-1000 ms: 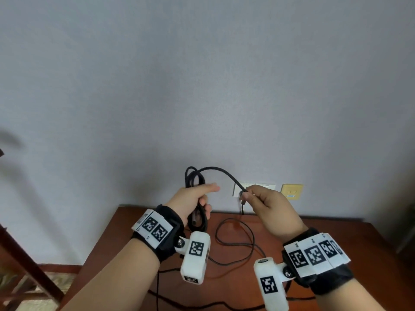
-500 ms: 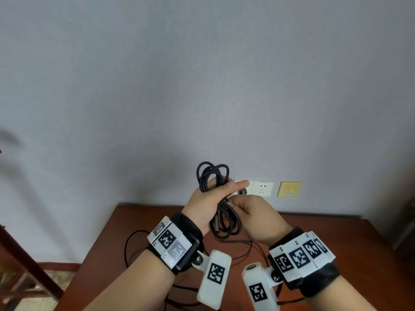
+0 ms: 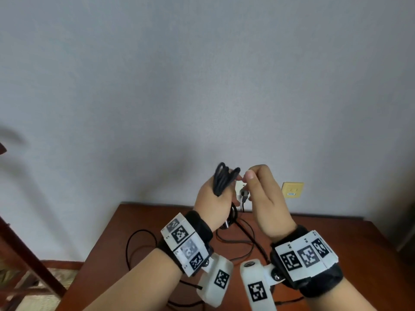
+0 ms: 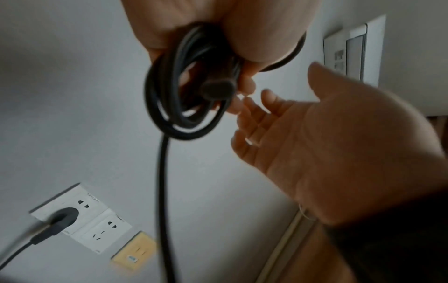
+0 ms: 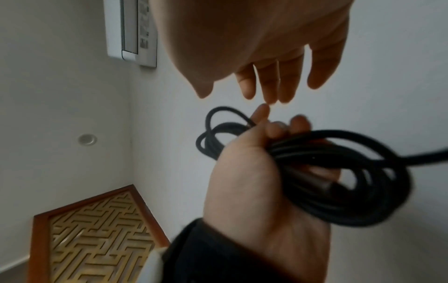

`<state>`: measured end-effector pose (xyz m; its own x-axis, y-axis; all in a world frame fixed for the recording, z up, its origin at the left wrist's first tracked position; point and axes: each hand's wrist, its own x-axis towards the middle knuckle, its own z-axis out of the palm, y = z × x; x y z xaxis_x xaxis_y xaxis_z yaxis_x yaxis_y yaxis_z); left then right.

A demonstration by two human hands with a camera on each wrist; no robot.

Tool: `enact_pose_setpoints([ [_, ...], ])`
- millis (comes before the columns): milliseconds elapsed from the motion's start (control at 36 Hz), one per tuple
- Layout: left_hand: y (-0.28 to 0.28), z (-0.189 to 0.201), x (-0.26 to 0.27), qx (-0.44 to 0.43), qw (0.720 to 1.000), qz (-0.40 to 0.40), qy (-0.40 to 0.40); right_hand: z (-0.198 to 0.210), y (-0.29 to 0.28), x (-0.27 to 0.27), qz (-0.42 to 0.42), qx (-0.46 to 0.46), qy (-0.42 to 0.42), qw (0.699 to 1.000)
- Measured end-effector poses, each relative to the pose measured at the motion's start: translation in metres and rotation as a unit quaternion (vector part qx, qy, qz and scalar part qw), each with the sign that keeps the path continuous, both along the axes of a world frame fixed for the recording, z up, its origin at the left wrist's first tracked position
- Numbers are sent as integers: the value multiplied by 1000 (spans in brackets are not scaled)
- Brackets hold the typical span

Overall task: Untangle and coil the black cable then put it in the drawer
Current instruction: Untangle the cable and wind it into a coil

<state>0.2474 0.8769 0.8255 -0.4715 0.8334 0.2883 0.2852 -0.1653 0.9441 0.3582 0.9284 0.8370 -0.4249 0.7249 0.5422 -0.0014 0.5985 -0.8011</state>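
Observation:
My left hand (image 3: 213, 198) is raised in front of the wall and grips the black cable (image 3: 224, 179) as a bundle of loops. The loops stick out above the fist and hang below it (image 4: 189, 107). One strand (image 4: 162, 191) drops from the coil, and the loose cable (image 3: 139, 239) lies in curves on the brown table (image 3: 336, 243). My right hand (image 3: 262, 194) is just right of the coil, its fingers (image 5: 271, 84) straight and holding nothing, their tips almost touching the left hand's fingertips (image 5: 261, 113). No drawer is in view.
White wall sockets (image 4: 80, 216) sit behind the hands, one with a dark plug (image 4: 63, 218) in it. A yellow wall plate (image 3: 292, 189) is to the right. A dark wooden frame (image 3: 22, 254) stands at the left, beside the table.
My right hand carried a pinched strand over to the left hand, laid it onto the coil, then let go and opened. Both hands have risen slightly.

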Motion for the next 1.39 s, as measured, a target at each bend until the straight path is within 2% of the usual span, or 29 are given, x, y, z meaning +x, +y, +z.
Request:
enact_pose_setpoints([
  [167, 6, -4, -11, 12, 997, 79, 4, -2, 6, 4, -10, -16, -12, 1000],
  [222, 8, -3, -17, 25, 993, 97, -56, -7, 11, 8, -9, -18, -54, 998],
  [306, 10, 3, -17, 63, 980, 63, -180, -19, 16, 8, 17, -29, -174, 984],
  [361, 9, 7, -16, 83, 974, 43, -207, -24, 15, 4, 48, -30, -229, 972],
  [444, 9, 9, -18, 85, 972, 21, -219, -25, 10, 3, 97, -33, -267, 958],
  [500, 10, 5, -24, 73, 965, 19, -250, -26, 8, 4, 120, -25, -274, 954],
  [583, 11, -1, -30, 55, 948, -28, -313, -29, 7, 5, 142, -18, -278, 950],
  [722, 9, 4, -30, 113, 905, -82, -401, -27, 4, 4, 196, -133, -243, 941],
  [806, 8, 9, -35, 131, 890, -67, -431, -31, 4, 7, 220, -200, -252, 921],
  [861, 9, 8, -41, 145, 882, -35, -447, -34, 9, 10, 200, -190, -265, 924],
  [972, 9, 8, -55, 166, 879, -2, -447, -34, 20, 19, 141, -142, -296, 934],
  [1083, 10, 7, -67, 149, 899, 30, -411, -29, 24, 22, 94, -96, -309, 942],
  [1167, 11, 7, -68, 132, 918, 84, -363, -28, 27, 22, 69, -81, -353, 929],
  [1250, 11, 9, -69, 134, 925, 120, -336, -28, 31, 26, 68, -82, -383, 918],
  [1306, 11, 8, -70, 132, 931, 142, -311, -25, 33, 29, 66, -69, -363, 927],
  [1389, 11, 3, -68, 104, 950, 172, -241, -18, 34, 32, 15, 24, -295, 955],
])
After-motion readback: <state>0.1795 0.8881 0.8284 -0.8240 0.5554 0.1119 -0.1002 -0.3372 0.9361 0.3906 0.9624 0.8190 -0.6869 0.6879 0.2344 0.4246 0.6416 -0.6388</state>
